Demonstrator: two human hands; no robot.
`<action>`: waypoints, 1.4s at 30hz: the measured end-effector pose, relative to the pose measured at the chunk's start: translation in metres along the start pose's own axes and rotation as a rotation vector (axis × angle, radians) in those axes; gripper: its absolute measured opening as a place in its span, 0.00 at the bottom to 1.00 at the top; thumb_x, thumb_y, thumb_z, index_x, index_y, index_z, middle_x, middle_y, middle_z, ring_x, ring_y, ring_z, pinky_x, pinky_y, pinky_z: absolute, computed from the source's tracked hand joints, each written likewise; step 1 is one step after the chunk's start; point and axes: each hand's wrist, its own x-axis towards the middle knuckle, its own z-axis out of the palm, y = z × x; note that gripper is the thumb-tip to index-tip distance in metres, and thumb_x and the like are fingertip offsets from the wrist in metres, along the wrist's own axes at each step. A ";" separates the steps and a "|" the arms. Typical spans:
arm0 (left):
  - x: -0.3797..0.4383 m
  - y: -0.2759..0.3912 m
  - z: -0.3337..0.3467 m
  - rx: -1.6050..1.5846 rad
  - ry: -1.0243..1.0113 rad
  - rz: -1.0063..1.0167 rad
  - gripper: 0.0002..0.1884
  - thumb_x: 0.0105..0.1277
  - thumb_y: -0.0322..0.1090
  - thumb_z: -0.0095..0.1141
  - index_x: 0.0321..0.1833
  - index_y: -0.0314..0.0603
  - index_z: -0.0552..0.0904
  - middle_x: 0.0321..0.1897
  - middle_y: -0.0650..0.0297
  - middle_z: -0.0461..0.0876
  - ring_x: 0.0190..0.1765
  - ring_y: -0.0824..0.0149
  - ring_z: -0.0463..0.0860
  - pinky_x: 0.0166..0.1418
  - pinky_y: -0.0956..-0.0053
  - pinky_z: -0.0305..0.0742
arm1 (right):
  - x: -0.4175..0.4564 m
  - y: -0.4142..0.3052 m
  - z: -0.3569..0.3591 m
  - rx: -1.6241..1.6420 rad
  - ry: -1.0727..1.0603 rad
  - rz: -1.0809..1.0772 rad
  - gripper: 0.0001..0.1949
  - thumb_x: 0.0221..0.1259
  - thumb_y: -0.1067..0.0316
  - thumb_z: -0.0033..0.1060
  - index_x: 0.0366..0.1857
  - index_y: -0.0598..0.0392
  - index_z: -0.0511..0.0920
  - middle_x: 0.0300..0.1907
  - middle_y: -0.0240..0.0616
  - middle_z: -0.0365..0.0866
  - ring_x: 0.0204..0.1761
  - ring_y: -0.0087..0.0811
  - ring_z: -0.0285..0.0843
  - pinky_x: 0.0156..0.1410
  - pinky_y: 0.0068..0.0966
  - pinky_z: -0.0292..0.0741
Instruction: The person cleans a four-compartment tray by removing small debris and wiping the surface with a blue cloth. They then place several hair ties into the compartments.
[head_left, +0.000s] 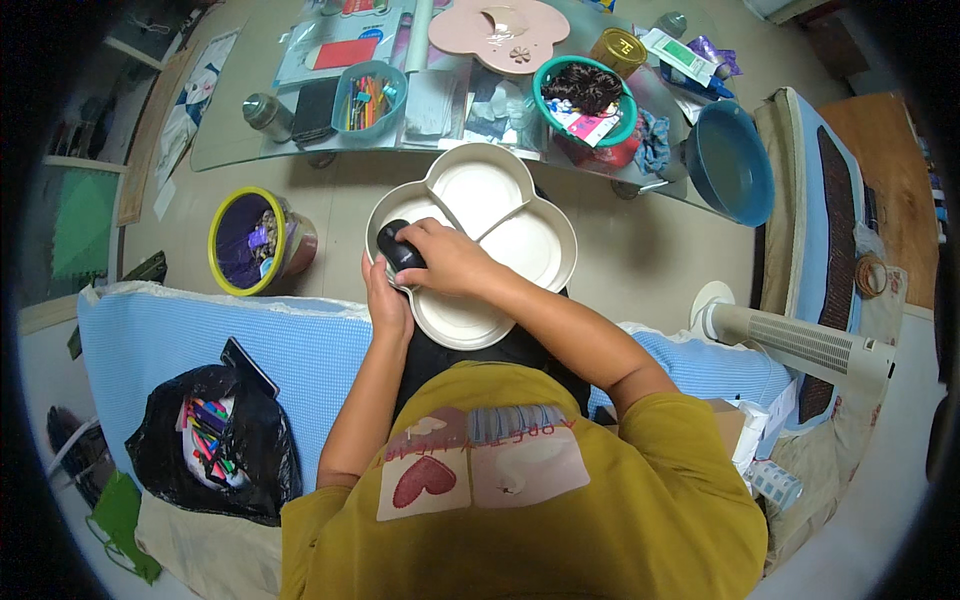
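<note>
On my lap rests a cream plastic compartment tray (525, 247) with rounded, petal-like sections split by thin dividers. My right hand (450, 259) grips a black computer mouse (401, 246) over the tray's left compartment. Whether the mouse touches the compartment floor I cannot tell. Against the tray's left outer wall, my left hand (388, 300) supports the rim, its fingers partly hidden behind the edge. The top, right and bottom sections show bare floors, though my right forearm covers part of the lower right. A pink flower-shaped lid (499, 34) lies on the glass table.
Ahead stands a glass table (225, 146) bearing a pen basket (370, 97), a metal tin (619, 51) and a green basket (585, 101). A yellow-rimmed bin (247, 240) is at left. Beside me sits a black plastic bag (262, 457) of markers; a tower fan (795, 337) lies right.
</note>
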 end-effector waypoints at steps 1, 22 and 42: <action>-0.006 0.007 0.007 -0.005 -0.010 0.005 0.29 0.74 0.39 0.40 0.75 0.43 0.51 0.65 0.54 0.66 0.65 0.60 0.69 0.69 0.66 0.64 | -0.002 0.001 -0.013 0.049 -0.036 -0.012 0.23 0.52 0.54 0.70 0.49 0.55 0.78 0.51 0.47 0.78 0.55 0.49 0.75 0.60 0.38 0.71; -0.004 0.007 -0.004 0.087 -0.024 -0.004 0.29 0.72 0.33 0.47 0.73 0.38 0.55 0.64 0.56 0.68 0.64 0.64 0.68 0.70 0.71 0.60 | 0.030 0.183 -0.273 0.559 0.985 0.102 0.25 0.58 0.60 0.68 0.57 0.61 0.73 0.48 0.39 0.80 0.46 0.32 0.80 0.53 0.29 0.78; 0.044 0.106 0.142 0.686 -0.442 0.801 0.21 0.65 0.25 0.53 0.62 0.38 0.73 0.59 0.60 0.73 0.60 0.67 0.73 0.66 0.71 0.66 | 0.034 0.093 -0.317 0.795 0.743 -0.267 0.17 0.67 0.68 0.58 0.58 0.56 0.72 0.48 0.38 0.80 0.48 0.30 0.78 0.54 0.28 0.77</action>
